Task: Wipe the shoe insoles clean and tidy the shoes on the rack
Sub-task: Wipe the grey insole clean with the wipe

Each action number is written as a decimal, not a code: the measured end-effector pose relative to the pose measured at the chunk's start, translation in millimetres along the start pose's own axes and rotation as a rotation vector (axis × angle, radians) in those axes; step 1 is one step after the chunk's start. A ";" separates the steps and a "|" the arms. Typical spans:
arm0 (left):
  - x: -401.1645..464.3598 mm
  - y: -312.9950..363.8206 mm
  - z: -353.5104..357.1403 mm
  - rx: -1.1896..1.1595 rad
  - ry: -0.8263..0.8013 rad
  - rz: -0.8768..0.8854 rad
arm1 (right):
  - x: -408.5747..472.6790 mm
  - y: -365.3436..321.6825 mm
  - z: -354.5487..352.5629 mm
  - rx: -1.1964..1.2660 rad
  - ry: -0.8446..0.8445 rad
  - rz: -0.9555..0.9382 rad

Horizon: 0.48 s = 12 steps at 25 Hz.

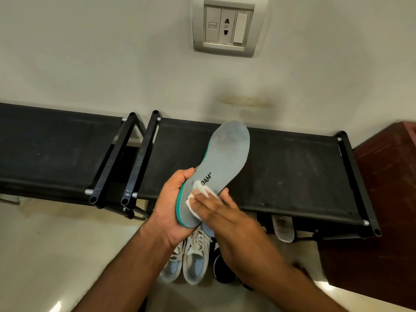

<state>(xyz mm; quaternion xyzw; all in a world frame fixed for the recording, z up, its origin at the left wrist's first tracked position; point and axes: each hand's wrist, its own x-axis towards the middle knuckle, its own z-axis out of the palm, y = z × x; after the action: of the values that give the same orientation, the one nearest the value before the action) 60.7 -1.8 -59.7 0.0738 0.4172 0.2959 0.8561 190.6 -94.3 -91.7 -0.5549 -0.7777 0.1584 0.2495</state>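
My left hand [172, 206] grips the heel end of a grey insole [227, 158] with a teal edge, toe end pointing up and away over the rack. My right hand [221, 213] presses a white wipe [199, 191] flat against the insole's heel half, fingers spread over it. Below my hands a pair of grey-white sneakers [191, 260] stands on the floor, with a black shoe [221, 270] to their right. A black fabric shoe rack [292, 172] stands against the wall behind the insole.
A second black rack [51, 145] stands to the left, its frame touching the first. A white slipper [282, 228] lies on the lower shelf at right. A dark red-brown cabinet [382, 210] stands at far right. A wall socket plate [226, 28] is above.
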 end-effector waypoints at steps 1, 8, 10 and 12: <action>0.2 1.6 -0.8 -0.016 0.002 -0.006 | -0.7 -0.6 0.9 0.001 -0.017 -0.054; 0.0 1.0 -0.3 -0.030 0.013 0.016 | 3.6 3.1 -4.0 0.028 0.013 0.020; -0.3 4.4 -1.7 -0.056 0.041 0.006 | -0.7 -11.7 0.3 0.103 -0.044 -0.067; -0.1 3.3 -2.7 -0.037 0.030 0.016 | 6.6 10.7 -5.7 0.012 0.045 -0.012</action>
<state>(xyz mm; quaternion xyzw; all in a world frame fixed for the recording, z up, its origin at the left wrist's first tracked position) 57.2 0.5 -60.2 0.0567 0.4237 0.3114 0.8487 200.4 -84.6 -91.2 -0.5521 -0.7743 0.1490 0.2711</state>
